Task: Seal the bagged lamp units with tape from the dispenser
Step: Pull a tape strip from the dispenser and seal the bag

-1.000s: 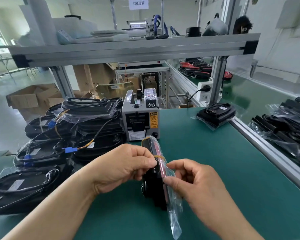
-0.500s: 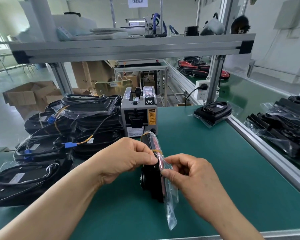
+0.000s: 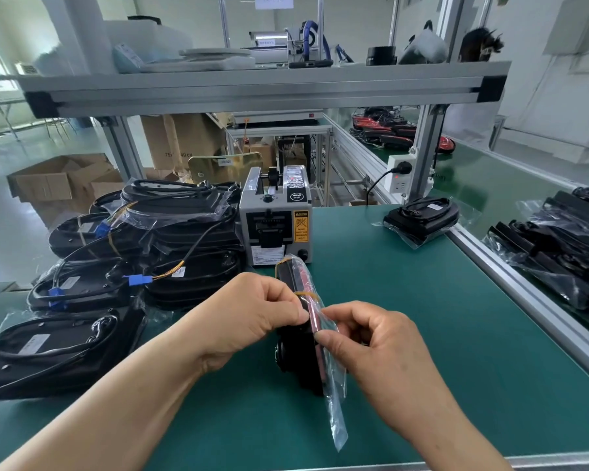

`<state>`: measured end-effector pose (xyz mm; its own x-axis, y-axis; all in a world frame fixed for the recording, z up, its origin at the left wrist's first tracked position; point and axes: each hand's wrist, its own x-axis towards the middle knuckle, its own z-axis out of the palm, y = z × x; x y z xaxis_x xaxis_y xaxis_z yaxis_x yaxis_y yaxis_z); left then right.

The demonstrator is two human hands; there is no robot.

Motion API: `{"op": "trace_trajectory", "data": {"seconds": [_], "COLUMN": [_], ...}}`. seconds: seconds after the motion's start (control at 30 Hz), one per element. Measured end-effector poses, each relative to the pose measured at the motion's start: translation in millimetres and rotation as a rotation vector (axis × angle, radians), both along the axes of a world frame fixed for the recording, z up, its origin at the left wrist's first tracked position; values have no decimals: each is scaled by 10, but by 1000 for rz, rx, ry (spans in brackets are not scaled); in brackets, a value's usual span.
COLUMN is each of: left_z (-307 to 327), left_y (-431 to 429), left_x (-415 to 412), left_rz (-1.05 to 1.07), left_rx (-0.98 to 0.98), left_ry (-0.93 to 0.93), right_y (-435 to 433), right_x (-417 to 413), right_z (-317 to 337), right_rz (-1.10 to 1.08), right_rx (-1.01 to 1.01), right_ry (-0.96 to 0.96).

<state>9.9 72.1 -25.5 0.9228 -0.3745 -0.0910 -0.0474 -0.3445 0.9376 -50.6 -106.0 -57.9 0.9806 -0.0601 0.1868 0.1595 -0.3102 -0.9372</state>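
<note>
Now both hands (image 3: 252,317) (image 3: 384,355) pinching bagged lamp unit (image 3: 301,348), upright on table (image 3: 422,334)

The dark green table cover (image 3: 439,334) looks matt and smooth. The black plastic lamp unit (image 3: 294,365), near and in the middle, is matt. Its clear plastic bag (image 3: 337,423) is thin, glossy and wrinkled. The grey box-shaped tape dispenser (image 3: 272,229) behind looks like painted metal, slightly shiny. The silver frame beam (image 3: 252,91) is ribbed aluminium. The brown boxes (image 3: 58,186) far left are dull cardboard.
</note>
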Motion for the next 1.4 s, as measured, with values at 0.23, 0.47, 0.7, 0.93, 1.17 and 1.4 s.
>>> {"op": "trace_trajectory", "data": {"seconds": [0.23,0.47,0.7,0.93,1.17,1.4], "left_z": [-77,-127,-264,-334,-325,-330], "left_y": [-6,-16,-72,-288,-179,-184], "left_x": [-53,-91,-181,-196,-235,-191], "left_rz": [76,106,266,405,252,229], "left_rx": [-2,47,-25,-280,-270,-213], "left_ry": [-55,-145,-144,25,22,-14], "right_y": [13,20,-10,-28,-104,-10], "right_x": [-12,-28,-43,-25,-51,538], "right_z": [-16,-19,-21,-8,23,324], "right_rz": [-1,0,-5,-8,41,-121], "right_rx": [-14,-3,22,22,35,-253], "right_ry": [-5,4,16,14,82,25]}}
